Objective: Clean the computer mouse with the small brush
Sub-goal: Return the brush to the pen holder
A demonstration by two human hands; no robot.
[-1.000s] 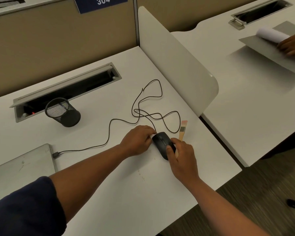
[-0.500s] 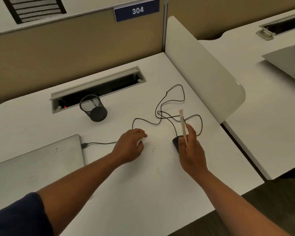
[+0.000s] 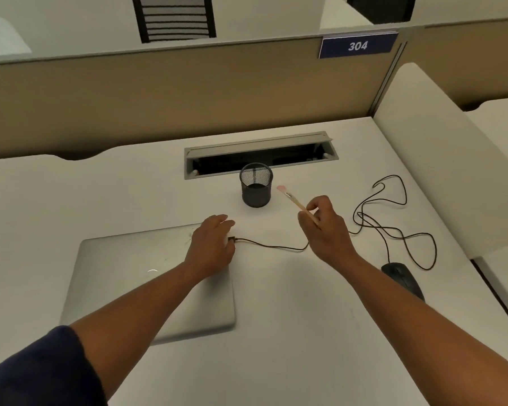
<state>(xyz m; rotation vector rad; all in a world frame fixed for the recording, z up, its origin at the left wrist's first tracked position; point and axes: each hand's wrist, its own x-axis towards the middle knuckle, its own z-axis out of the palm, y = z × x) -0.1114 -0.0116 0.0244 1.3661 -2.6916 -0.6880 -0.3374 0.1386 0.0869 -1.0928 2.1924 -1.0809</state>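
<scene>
The black computer mouse (image 3: pixel 403 278) lies on the white desk at the right, partly behind my right forearm. Its black cable (image 3: pixel 393 218) loops across the desk and runs left to a plug at the laptop's edge. My right hand (image 3: pixel 327 230) grips the small wooden brush (image 3: pixel 298 203), which points up and left, its pink bristles close to the mesh cup. My left hand (image 3: pixel 210 247) rests on the laptop's right corner, fingers at the cable plug; I cannot tell if it grips the plug.
A closed silver laptop (image 3: pixel 129 276) lies at the left of the desk. A black mesh pen cup (image 3: pixel 255 185) stands in front of a cable slot (image 3: pixel 261 153). A white divider (image 3: pixel 440 159) borders the desk on the right; a tan partition stands behind.
Both hands have left the mouse. My right hand lifted the brush and carried it left toward the mesh cup. My left hand moved to the laptop corner. The view swung left.
</scene>
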